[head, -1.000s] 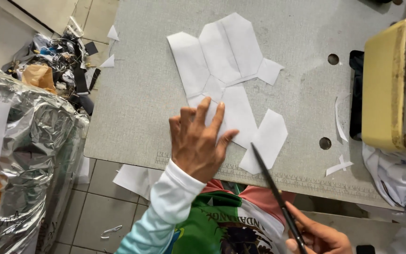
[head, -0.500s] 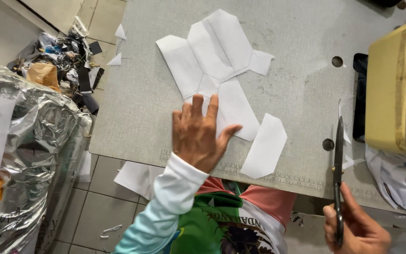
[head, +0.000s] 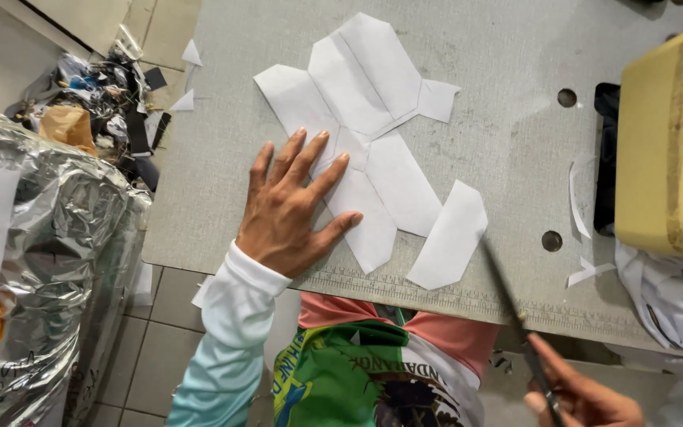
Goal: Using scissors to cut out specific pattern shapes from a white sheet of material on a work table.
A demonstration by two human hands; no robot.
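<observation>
Two bare hands showed: the left hand (head: 290,209) lay flat with five fingers spread, and the right hand (head: 583,395) gripped one pair of dark, long-bladed scissors (head: 507,304). On the one grey work table (head: 507,158) lay about six white angular cut paper pieces (head: 365,75), overlapping so the exact count was hard to tell. Three round holes (head: 567,98) pierced the tabletop. Two thin white paper slivers (head: 575,198) sat near them. One yellow-sided machine (head: 658,142) stood at the table's edge, and one crinkled silver foil bundle (head: 49,237) beside it.
</observation>
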